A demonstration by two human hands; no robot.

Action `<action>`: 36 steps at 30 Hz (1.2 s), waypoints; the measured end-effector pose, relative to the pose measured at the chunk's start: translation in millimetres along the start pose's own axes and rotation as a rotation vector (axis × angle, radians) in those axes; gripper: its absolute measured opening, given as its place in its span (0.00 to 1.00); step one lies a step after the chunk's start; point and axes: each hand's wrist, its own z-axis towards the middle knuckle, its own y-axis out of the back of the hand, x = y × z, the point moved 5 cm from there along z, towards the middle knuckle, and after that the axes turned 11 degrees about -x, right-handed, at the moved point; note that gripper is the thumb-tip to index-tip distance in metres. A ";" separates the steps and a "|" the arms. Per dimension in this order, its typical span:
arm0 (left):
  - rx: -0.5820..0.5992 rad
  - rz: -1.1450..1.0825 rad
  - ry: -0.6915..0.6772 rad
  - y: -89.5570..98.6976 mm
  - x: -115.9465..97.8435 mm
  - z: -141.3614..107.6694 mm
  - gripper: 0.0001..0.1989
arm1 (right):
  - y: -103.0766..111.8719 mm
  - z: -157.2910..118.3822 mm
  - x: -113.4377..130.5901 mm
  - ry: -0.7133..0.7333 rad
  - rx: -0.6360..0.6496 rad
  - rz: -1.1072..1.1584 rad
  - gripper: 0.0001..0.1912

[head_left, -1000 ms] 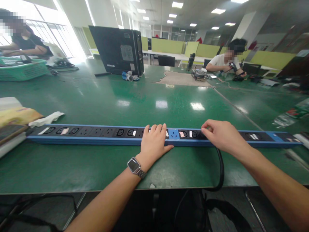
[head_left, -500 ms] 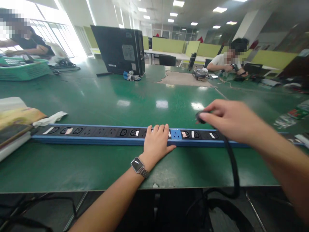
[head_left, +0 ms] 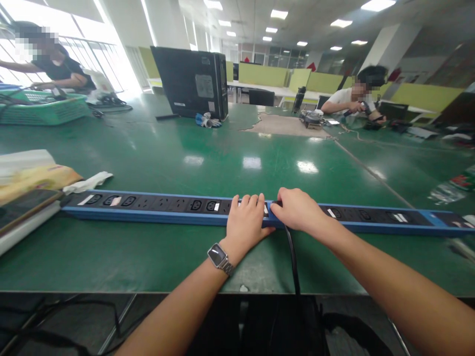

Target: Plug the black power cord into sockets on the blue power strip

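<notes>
A long blue-and-black power strip (head_left: 178, 219) with several sockets lies lengthwise across the green table. My left hand (head_left: 245, 220), with a watch (head_left: 218, 257) on its wrist, grips the middle of the strip, fingers over the top and thumb at the near side. Right beside it, my right hand (head_left: 299, 210) is closed around a black plug (head_left: 276, 202), pressed against the strip at the blue socket. Fingers mostly cover the plug, so I cannot tell how deep it sits. From it a black cable (head_left: 292, 257) hangs down over the table's front edge.
A computer tower (head_left: 193, 81) stands at the back with gloves (head_left: 208, 120) beside it. Green baskets (head_left: 48, 111) and a person are at far left; another person works at far right. Bags (head_left: 44, 170) and a dark flat device (head_left: 25, 207) lie at left, a plastic bottle (head_left: 454, 188) at right.
My right hand has moved left and down with the plug, from above the strip onto the socket beside my left hand. The left hand keeps its place on the strip. The view shifted slightly.
</notes>
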 end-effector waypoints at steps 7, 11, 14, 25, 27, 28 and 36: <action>-0.036 -0.207 -0.032 5.9 -7.4 4.6 0.32 | -7.8 7.3 -68.9 -0.143 -0.166 0.228 0.28; -0.187 -0.455 -0.025 26.7 -18.6 28.7 0.14 | -29.3 0.4 -116.5 -0.287 -0.349 0.238 0.26; -0.637 -0.602 0.169 73.3 8.2 44.6 0.15 | -40.3 -4.0 -120.4 -0.274 -0.388 0.259 0.26; -0.160 -0.448 0.140 44.5 99.8 -22.3 0.18 | -41.3 -5.4 -118.2 -0.301 -0.400 0.313 0.25; -0.146 -0.362 0.118 38.0 94.6 -26.3 0.17 | -41.3 -6.2 -118.3 -0.309 -0.398 0.306 0.25; -0.138 -0.323 0.107 36.7 91.9 -26.0 0.17 | -41.0 -6.6 -118.1 -0.307 -0.399 0.303 0.25; -0.270 -0.425 0.157 51.1 80.2 -18.6 0.15 | -40.2 -7.4 -115.4 -0.295 -0.404 0.301 0.24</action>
